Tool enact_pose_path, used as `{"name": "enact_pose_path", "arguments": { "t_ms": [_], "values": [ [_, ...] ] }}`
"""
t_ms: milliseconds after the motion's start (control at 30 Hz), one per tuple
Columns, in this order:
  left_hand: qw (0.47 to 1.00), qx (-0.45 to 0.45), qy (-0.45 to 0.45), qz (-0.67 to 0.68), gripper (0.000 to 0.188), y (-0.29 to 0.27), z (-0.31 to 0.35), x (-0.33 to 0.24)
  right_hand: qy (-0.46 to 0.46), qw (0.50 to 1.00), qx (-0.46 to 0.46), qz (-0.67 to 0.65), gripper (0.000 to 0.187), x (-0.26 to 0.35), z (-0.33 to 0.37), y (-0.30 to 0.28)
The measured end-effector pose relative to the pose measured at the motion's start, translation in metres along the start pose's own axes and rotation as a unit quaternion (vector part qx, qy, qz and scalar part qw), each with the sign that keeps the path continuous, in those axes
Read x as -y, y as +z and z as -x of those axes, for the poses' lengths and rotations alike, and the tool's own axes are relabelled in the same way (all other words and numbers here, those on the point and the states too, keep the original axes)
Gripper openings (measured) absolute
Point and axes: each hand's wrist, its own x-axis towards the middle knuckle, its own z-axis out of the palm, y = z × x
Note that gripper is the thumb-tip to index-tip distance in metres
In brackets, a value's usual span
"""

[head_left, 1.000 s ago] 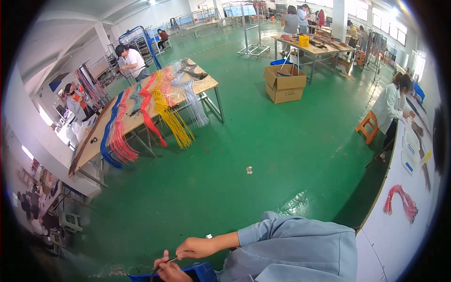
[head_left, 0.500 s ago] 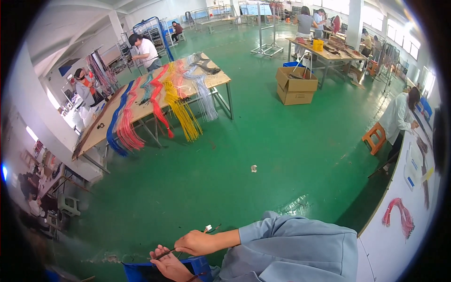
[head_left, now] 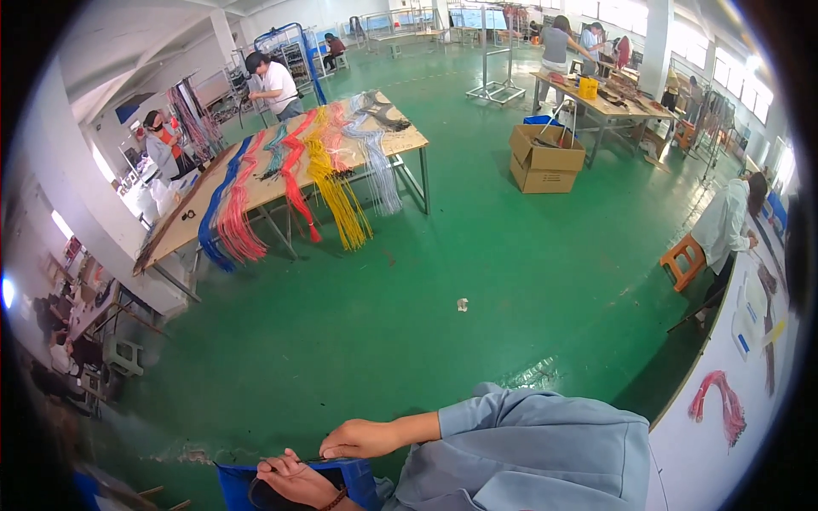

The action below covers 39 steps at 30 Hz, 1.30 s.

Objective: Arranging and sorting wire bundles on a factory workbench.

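Note:
My right hand [head_left: 362, 438] reaches in from the right with its fingers pressed together on a thin dark cable [head_left: 317, 461]. Just below and to its left is my left hand [head_left: 296, 479], its fingers curled round the same cable. A dark strand loops beside the left fingers. Beneath both hands sits a blue plastic bin [head_left: 236, 487], whose inside is mostly hidden by them. A dark band circles my left wrist.
To the right, a white table [head_left: 682, 447] carries a red wire bundle [head_left: 722, 400]. A wooden table [head_left: 409, 145] farther off holds coloured wire bundles. An orange stool [head_left: 683, 262], a cardboard box [head_left: 545, 162] and several people at work are around the green floor.
My left hand has shifted left and down over the bin, and its fingers have curled in. A white connector and wire ends beside my right hand no longer show. The view has shifted slightly.

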Motion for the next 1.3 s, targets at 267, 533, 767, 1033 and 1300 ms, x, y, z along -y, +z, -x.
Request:
{"name": "enact_pose_path", "arguments": {
  "t_ms": [267, 533, 767, 1033, 1300],
  "values": [
    [0.994, -0.075, 0.007, 0.078, 0.022, 0.011, 0.003, 0.006, 0.006, 0.999, 0.024, -0.045, 0.025, 0.013, 0.002, 0.004],
    [0.993, 0.028, -0.03, 0.114, 0.022, 0.009, 0.01, 0.012, -0.008, 0.994, -0.108, -0.031, 0.021, 0.013, -0.005, 0.013],
    [0.985, -0.107, -0.071, 0.114, 0.027, 0.023, 0.011, 0.015, 0.004, 0.993, -0.115, -0.018, 0.017, 0.008, -0.005, 0.018],
    [0.992, -0.043, -0.118, 0.022, 0.017, 0.04, 0.023, 0.03, 0.045, 0.987, -0.155, 0.012, 0.011, 0.014, -0.006, 0.004],
    [0.992, -0.112, -0.037, -0.05, 0.036, 0.016, 0.015, 0.024, 0.13, 0.988, -0.075, 0.039, 0.015, 0.003, -0.014, 0.02]
  ]
}}
